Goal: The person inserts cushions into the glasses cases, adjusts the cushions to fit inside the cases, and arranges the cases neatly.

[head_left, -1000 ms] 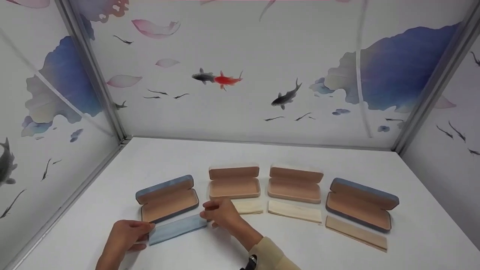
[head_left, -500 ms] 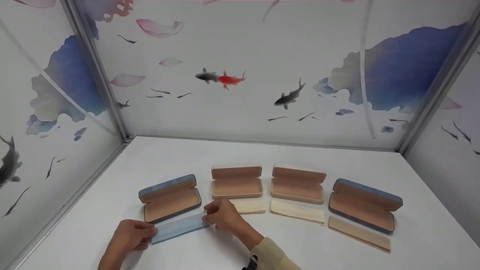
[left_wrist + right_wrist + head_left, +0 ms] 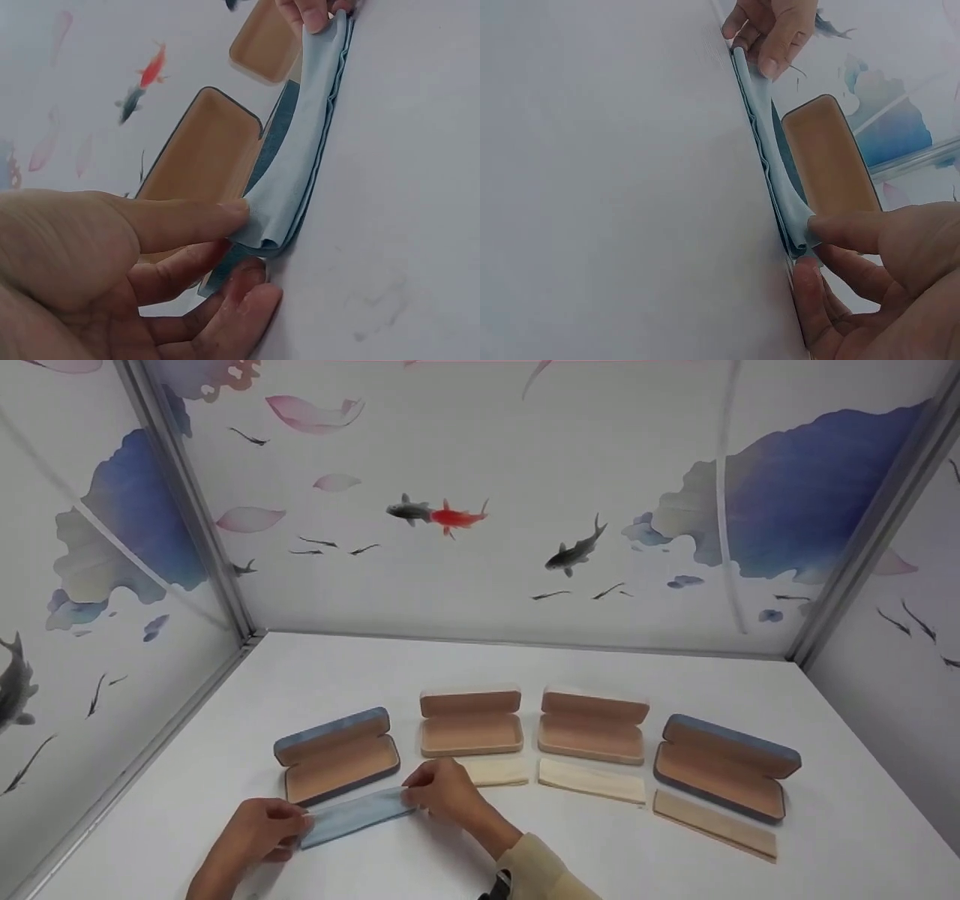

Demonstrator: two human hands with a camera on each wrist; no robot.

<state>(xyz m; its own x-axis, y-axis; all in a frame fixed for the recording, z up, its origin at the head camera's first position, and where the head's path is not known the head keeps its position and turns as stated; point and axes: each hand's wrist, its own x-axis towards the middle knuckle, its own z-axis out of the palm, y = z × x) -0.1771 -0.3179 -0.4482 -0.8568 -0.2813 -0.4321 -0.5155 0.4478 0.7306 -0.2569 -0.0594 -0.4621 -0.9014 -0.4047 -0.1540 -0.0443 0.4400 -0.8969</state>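
A light blue folded cloth (image 3: 356,819) lies in a strip in front of the leftmost case. My left hand (image 3: 259,831) pinches its left end between thumb and fingers; in the left wrist view the thumb (image 3: 191,223) rests on top of the folds. At the other end, my right hand (image 3: 450,795) pinches the cloth, with stacked layers (image 3: 769,172) showing along its edge in the right wrist view. Just behind the cloth stands an open blue glasses case (image 3: 341,771) with a tan lining. My fingers cover both ends of the cloth.
Two pale open cases (image 3: 471,735) (image 3: 591,739) and another blue one (image 3: 720,780) stand in an arc to the right. Cream cloths (image 3: 499,772) (image 3: 591,782) and a tan cloth (image 3: 714,824) lie before them. Printed panels wall the white table (image 3: 570,855).
Both hands stay at the ends of the blue cloth. My right fingers have closed in on its right end, which they now pinch. The cases and other cloths stay put.
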